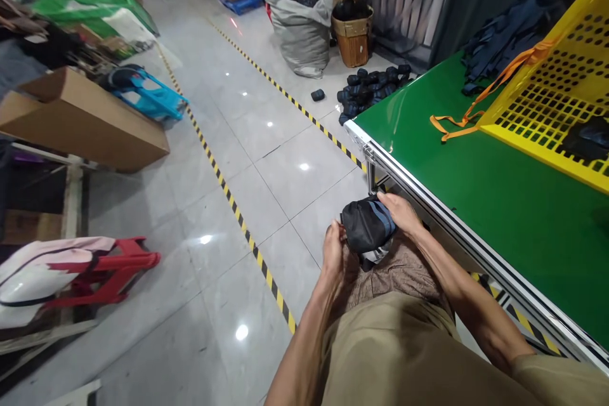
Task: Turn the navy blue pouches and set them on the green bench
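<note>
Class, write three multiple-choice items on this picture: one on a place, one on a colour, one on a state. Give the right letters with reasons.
1. Where is the dark bundle?
A. on the green table
B. over the person's lap
C. in the yellow crate

2. What colour is the strap hanging from the yellow crate?
A. orange
B. white
C. purple

3. How is the bundle held?
A. by no hand
B. by one hand alone
C. between both hands

Answers: 1 B, it sits above the knees, beside the green table. 2 A, the strap is plainly orange. 3 C, the left hand and right hand both grip it.
</note>
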The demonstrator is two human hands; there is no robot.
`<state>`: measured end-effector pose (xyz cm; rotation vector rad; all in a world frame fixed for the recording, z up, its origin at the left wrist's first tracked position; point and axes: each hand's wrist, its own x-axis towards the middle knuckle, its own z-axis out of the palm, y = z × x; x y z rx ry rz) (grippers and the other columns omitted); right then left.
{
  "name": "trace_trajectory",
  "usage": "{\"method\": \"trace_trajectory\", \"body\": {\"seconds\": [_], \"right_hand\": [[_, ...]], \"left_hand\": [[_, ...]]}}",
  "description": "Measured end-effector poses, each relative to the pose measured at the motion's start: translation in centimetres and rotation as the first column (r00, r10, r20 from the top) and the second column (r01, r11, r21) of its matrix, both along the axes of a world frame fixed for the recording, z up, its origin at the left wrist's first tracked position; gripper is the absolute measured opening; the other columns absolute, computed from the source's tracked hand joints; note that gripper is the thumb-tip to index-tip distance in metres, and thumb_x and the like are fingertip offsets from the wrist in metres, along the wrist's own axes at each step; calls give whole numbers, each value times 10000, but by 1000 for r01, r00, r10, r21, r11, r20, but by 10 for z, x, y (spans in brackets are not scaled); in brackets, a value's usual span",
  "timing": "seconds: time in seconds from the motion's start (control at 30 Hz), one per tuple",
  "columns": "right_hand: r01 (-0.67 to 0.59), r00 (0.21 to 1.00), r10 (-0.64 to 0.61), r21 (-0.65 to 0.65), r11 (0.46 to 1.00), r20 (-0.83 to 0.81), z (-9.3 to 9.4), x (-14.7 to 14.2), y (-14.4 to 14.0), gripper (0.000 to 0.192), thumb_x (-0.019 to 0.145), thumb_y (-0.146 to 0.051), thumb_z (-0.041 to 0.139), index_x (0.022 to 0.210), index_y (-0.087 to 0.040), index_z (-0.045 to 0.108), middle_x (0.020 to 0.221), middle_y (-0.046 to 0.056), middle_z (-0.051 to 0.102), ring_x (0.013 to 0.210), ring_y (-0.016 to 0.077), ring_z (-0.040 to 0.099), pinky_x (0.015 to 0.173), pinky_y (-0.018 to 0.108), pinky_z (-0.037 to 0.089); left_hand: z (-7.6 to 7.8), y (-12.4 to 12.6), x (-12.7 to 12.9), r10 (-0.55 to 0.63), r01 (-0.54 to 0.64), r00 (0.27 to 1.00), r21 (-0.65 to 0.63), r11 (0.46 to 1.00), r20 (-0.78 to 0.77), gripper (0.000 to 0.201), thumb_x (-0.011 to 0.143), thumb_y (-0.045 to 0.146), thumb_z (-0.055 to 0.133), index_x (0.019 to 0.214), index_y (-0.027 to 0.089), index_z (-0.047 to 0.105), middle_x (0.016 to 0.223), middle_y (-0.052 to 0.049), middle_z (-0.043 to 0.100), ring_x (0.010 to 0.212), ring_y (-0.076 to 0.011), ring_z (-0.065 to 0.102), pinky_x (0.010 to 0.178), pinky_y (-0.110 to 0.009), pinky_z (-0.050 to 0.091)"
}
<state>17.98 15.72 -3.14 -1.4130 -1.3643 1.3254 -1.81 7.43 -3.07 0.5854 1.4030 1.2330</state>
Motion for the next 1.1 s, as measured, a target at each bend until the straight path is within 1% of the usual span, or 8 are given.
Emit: {"method": "trace_trajectory", "body": {"seconds": [0.1, 0.2, 0.27, 0.47, 0.63, 0.73, 0.9, 1.1], "right_hand": [[-81, 996, 77, 140, 987, 35, 28, 8, 3, 569, 1026, -759, 635, 830, -225, 669, 795, -3, 652, 762, 187, 574, 701, 289, 434], [-202, 975, 172, 229, 952, 143, 60, 7, -10, 405, 1056, -649, 701, 1023, -258, 800, 972, 15, 789, 875, 221, 688, 804, 310, 474], [-285, 949, 233, 267, 921, 211, 75, 7, -22, 398, 1065, -652, 713, 1013, -273, 822, 975, 29, 812, 876, 233, 706, 826, 330, 485], [-469, 880, 428, 235, 852, 206, 80, 31, -50, 611, 1111, -713, 632, 739, -244, 751, 742, 26, 649, 754, 205, 570, 735, 328, 440], [-615, 787, 617, -40, 787, 29, 66, 55, -68, 758, 1102, -747, 593, 575, -221, 452, 625, -33, 408, 606, 137, 383, 578, 304, 301], [-518, 844, 517, -28, 855, 145, 59, 68, -80, 582, 1117, -655, 625, 730, -227, 696, 731, 8, 654, 729, 192, 591, 701, 313, 467], [-369, 880, 291, 155, 916, 376, 42, 83, -110, 285, 1142, -442, 639, 1293, -292, 829, 1293, 103, 823, 1245, 315, 736, 1159, 491, 558], [-171, 953, 160, 22, 985, 258, 37, 87, -139, 372, 1169, -487, 560, 1090, -265, 848, 1074, 80, 832, 1001, 286, 769, 929, 413, 607]], "left_hand": [[50, 5, -20, 59, -46, 996, 171, 984, -73, 639, 975, 800, 702, 1131, 192, 821, 1181, -116, 816, 1081, -239, 751, 924, -331, 589], [96, 0, -27, -157, 208, 960, 217, 954, -230, 465, 932, 597, 876, 1229, 240, 849, 1208, -100, 812, 1152, -271, 738, 999, -343, 577], [110, -9, -23, -289, 365, 890, 169, 916, -352, 453, 891, 473, 943, 1289, 272, 860, 1195, -85, 823, 1121, -278, 733, 1010, -348, 559], [66, -42, 11, -306, 369, 889, 135, 920, -340, 218, 994, 411, 823, 1145, 290, 923, 1199, -95, 869, 1170, -341, 729, 1092, -422, 532], [34, -59, 24, -490, 501, 846, 4, 866, 210, 344, 866, 502, 964, 1020, 200, 901, 967, -97, 834, 926, -260, 738, 882, -335, 558], [33, -64, 24, -383, 491, 753, -69, 868, 535, 400, 824, 498, 1011, 997, 175, 850, 886, -75, 786, 795, -198, 698, 783, -293, 536], [35, -64, 21, -221, 378, 776, -155, 913, 591, 430, 787, 474, 1049, 937, 168, 787, 881, -44, 741, 790, -167, 680, 768, -271, 543], [23, -65, 25, -161, 305, 808, -168, 938, 567, 482, 791, 530, 1035, 887, 178, 720, 795, 12, 655, 697, -119, 575, 683, -237, 479]]}}
